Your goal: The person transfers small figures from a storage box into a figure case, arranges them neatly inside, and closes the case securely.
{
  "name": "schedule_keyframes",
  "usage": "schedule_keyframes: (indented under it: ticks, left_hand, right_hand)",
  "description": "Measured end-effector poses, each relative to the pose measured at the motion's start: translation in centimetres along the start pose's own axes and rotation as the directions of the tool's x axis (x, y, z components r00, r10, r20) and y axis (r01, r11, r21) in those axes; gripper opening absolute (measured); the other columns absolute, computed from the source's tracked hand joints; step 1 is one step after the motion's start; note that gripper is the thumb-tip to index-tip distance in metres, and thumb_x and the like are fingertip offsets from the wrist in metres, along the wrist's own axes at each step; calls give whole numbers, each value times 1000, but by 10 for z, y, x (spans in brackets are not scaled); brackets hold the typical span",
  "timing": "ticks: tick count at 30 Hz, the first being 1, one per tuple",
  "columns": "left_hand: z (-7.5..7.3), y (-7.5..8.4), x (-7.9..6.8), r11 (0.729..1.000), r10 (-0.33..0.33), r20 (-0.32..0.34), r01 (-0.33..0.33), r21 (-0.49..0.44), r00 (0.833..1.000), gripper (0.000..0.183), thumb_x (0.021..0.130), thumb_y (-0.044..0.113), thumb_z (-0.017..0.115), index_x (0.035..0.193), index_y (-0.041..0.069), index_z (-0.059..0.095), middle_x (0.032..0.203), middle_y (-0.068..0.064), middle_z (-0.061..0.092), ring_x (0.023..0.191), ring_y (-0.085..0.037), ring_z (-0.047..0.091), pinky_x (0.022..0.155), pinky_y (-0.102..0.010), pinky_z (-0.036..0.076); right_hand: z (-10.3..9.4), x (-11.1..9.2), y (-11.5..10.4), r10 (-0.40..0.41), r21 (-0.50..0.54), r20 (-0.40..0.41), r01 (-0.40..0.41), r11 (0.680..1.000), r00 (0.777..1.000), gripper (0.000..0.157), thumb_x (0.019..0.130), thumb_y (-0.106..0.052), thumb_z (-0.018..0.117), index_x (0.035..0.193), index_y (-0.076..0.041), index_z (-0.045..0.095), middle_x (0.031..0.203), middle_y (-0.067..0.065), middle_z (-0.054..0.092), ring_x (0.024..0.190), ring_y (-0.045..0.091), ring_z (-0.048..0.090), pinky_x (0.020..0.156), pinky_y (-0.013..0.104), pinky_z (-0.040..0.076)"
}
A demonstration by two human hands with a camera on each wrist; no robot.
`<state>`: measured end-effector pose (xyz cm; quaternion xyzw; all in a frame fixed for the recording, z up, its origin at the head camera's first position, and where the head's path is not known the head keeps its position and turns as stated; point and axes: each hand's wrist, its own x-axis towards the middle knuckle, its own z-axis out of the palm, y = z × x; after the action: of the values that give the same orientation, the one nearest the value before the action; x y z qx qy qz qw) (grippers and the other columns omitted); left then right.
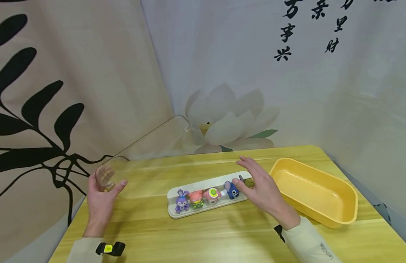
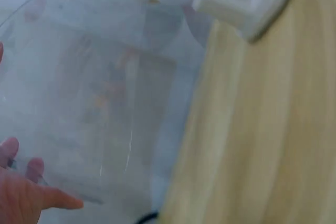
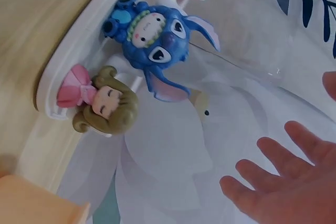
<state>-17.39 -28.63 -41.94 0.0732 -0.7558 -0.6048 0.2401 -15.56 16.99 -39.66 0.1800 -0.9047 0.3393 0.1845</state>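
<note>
At the left, my left hand (image 1: 102, 201) grips one end of a long clear plastic cover (image 1: 150, 144), which slants up to the right above the table. The left wrist view shows the cover (image 2: 94, 108) with fingertips bent around its edge. My right hand (image 1: 265, 190) hovers over the right end of a white tray (image 1: 193, 214), fingers apart and holding nothing. In the tray stand a purple rabbit figurine (image 1: 182, 202), a coral-pink one (image 1: 196, 199), a pink one with a flower-like top (image 1: 212, 195), a blue long-eared one (image 1: 232, 190) and a brown-haired girl figurine (image 3: 107, 103) in pink.
A yellow plastic basin (image 1: 321, 199) stands at the right of the wooden table (image 1: 203, 241), close beyond my right wrist. Behind the table hangs a pale curtain (image 1: 222, 54) with printed leaves, a lotus and black characters.
</note>
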Motion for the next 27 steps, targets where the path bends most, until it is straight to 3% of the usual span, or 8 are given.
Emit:
schedule_keyframes:
  ticks: [3,6,10,14,20,24,27]
  left_hand:
    - [6,12,-6,991,59,23,-56,-118,998,77,89,-4,78,153,18,42,147,-1,55,131,-9,53,91,-10,48]
    - [12,25,-12,965,117,59,-100,-243,991,77,86,-16,74,151,11,44,146,-3,56,133,-14,53,94,-14,52]
    - [19,44,-21,940,167,120,-121,-319,979,78,83,-24,70,150,8,45,146,-6,56,136,-19,51,100,-17,52]
    - [25,65,-29,936,194,160,-134,-327,968,81,81,-26,70,150,8,46,148,-7,55,139,-20,50,103,-18,51]
    - [36,95,-42,948,212,208,-149,-282,955,85,80,-22,75,152,11,45,148,-6,54,137,-18,50,103,-15,50]
    - [42,109,-47,968,192,244,-143,-205,951,87,80,-16,79,154,14,43,147,-2,51,133,-18,48,100,-13,49]
    - [46,117,-47,977,183,271,-145,-156,945,88,81,-12,81,155,15,41,146,-1,48,132,-19,46,100,-12,49]
  right_hand:
    - [-3,0,1,4,16,-8,-4,1000,1000,62,99,-42,68,150,-10,53,162,10,43,149,37,37,117,66,36]
    - [-7,2,-1,22,32,-6,-22,999,1000,68,98,-43,69,154,-12,48,164,8,40,149,36,37,117,66,36]
    - [-14,8,-4,34,52,-4,-34,998,999,78,95,-44,73,160,-16,39,165,8,38,149,37,37,117,66,36]
    - [-23,19,-10,36,87,-1,-36,996,999,94,91,-45,79,166,-22,26,169,8,30,151,40,34,117,69,34]
    - [-35,34,-21,38,182,-23,-33,983,999,114,84,-44,87,168,-34,9,173,-4,17,155,38,24,117,74,27]
    - [-43,41,-23,41,244,-29,-33,969,999,115,83,-43,87,167,-36,9,171,5,24,153,40,27,115,78,27]
    - [-48,46,-21,29,314,-38,-15,949,999,107,86,-36,86,166,-37,15,168,9,31,150,40,33,115,75,29]
